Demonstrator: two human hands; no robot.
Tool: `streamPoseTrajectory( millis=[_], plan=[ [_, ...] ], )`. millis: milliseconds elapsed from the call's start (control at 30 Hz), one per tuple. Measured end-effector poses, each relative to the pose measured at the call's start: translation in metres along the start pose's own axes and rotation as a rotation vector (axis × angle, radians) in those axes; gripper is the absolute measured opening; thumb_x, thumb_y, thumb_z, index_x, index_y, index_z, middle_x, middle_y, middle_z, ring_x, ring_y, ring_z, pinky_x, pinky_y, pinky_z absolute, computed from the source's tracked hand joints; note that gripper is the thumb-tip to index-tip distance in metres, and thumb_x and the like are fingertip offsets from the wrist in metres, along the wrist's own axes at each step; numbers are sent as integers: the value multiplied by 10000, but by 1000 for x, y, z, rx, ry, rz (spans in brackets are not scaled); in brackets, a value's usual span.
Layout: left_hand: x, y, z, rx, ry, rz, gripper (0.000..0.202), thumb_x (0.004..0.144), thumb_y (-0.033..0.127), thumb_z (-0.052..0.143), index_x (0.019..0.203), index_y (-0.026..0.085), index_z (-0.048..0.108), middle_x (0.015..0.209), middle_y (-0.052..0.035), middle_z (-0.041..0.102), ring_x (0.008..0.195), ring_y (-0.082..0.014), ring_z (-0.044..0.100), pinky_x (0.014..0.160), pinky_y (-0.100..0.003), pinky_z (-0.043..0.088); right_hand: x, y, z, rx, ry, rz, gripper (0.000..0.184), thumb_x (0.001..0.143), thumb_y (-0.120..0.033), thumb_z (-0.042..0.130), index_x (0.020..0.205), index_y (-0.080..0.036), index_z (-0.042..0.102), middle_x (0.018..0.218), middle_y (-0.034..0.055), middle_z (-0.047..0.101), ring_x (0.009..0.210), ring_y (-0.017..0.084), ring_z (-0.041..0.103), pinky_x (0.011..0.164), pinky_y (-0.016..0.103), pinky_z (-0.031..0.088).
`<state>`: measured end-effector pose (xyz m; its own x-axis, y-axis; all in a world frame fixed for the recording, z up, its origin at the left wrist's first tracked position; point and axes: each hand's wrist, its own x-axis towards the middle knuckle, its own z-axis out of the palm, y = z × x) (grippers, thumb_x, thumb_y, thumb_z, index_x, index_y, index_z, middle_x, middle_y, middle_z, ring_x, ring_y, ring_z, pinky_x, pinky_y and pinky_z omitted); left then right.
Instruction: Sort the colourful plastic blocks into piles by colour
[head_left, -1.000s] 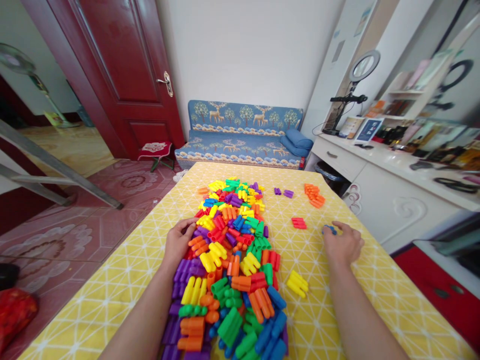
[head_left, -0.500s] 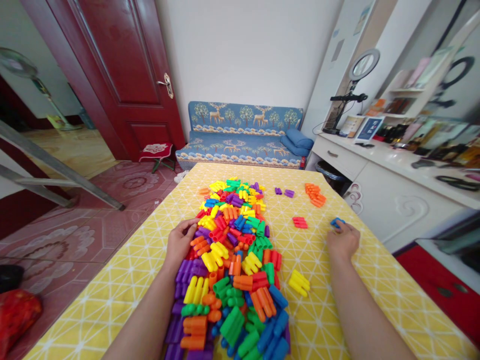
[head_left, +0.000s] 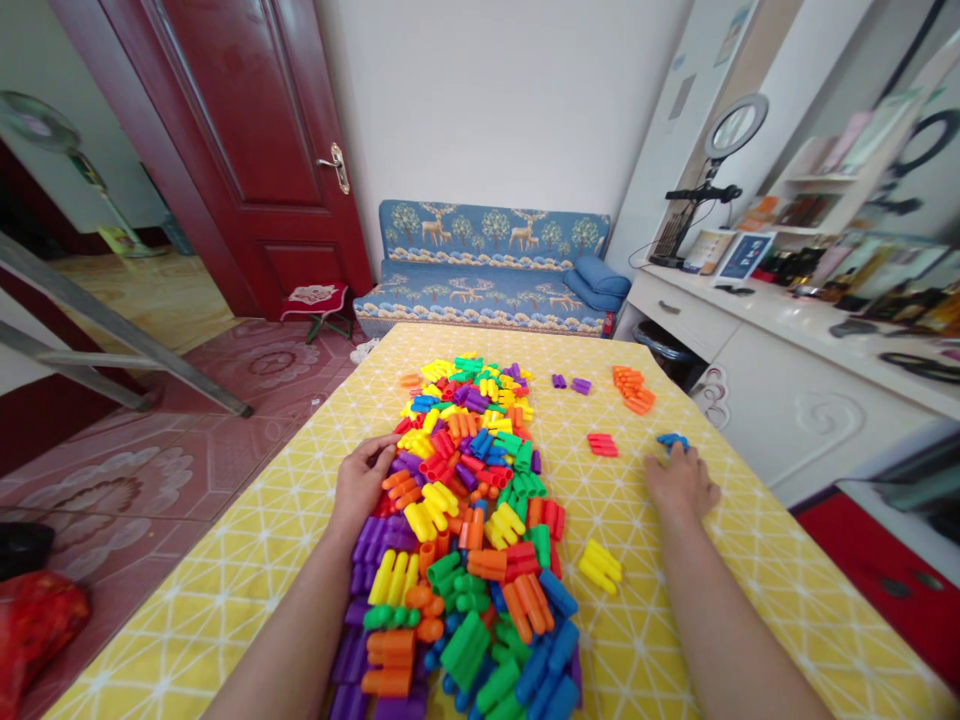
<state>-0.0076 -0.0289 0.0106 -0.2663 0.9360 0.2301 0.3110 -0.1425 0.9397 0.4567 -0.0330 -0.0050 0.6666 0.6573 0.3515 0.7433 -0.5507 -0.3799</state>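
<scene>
A long pile of bullet-shaped plastic building blocks [head_left: 461,460] in several colours runs down the middle of the table. My left hand [head_left: 364,480] rests at the pile's left edge, fingers loosely bent with a gap beside the thumb, touching the outer blocks. On the right, a blue block [head_left: 671,440] lies on the tablecloth, just beyond the fingertips of my right hand [head_left: 681,485]. That hand is spread low over the cloth, its thumb apart; a fingertip seems to touch the blue block. A red block [head_left: 602,445] and a yellow block [head_left: 600,567] lie between it and the pile.
Orange blocks [head_left: 634,390] sit grouped at the far right of the yellow tablecloth [head_left: 630,640], with purple blocks [head_left: 572,383] to their left. Behind the table stands a blue sofa [head_left: 480,275]. A white dresser [head_left: 780,350] flanks the right side.
My right hand has loosened from the blue block, its fingers spreading and the thumb moving away. The block now shows more fully on the cloth. My left hand has stayed put.
</scene>
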Motion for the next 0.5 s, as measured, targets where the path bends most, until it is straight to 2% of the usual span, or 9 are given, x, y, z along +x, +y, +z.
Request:
streamPoseTrajectory(
  millis=[100, 200, 300, 400, 433, 500],
  plan=[
    [0, 0, 0, 5, 1, -2, 430, 697, 475, 620, 946, 148, 746, 1007, -99, 724, 934, -256, 644, 924, -399, 465, -1, -2, -1, -1, -9, -3, 442, 845, -363, 438, 1244, -208, 552, 1363, 180, 485, 1257, 342, 428, 979, 558, 320],
    [0, -1, 0, -1, 7, -5, 442, 692, 493, 624, 939, 148, 747, 995, -94, 727, 920, -247, 648, 909, -381, 475, 1, 0, -3, 93, 10, -2, 464, 830, -379, 474, 1235, -173, 571, 1344, 201, 506, 1252, 367, 431, 994, 588, 306],
    [1, -2, 0, 1, 3, 1, 444, 691, 498, 628, 939, 149, 747, 987, -91, 728, 919, -243, 649, 910, -370, 476, -1, -4, -7, 224, 91, -43, 492, 838, -361, 451, 1246, -114, 572, 1360, 204, 503, 1285, 318, 431, 1031, 505, 341],
    [2, -4, 0, 9, -8, 11, 433, 695, 487, 626, 940, 152, 747, 994, -92, 729, 932, -247, 644, 920, -373, 469, -13, -23, -15, 576, 162, -228, 441, 854, -360, 448, 1185, -117, 610, 1305, 168, 563, 1218, 257, 516, 964, 404, 442],
    [2, -4, 0, 11, -10, 6, 433, 698, 485, 622, 944, 152, 746, 996, -93, 728, 926, -248, 643, 912, -376, 470, -20, -34, -20, 708, 126, -313, 401, 855, -373, 472, 1130, -132, 638, 1231, 149, 614, 1150, 249, 566, 932, 395, 468],
    [2, -3, 1, 12, -8, -11, 442, 698, 483, 615, 954, 146, 743, 991, -98, 726, 902, -248, 643, 888, -380, 475, -37, -58, -31, 880, -53, -483, 315, 851, -387, 535, 1024, -168, 683, 1085, 108, 685, 1027, 235, 627, 909, 396, 489]
  ],
)
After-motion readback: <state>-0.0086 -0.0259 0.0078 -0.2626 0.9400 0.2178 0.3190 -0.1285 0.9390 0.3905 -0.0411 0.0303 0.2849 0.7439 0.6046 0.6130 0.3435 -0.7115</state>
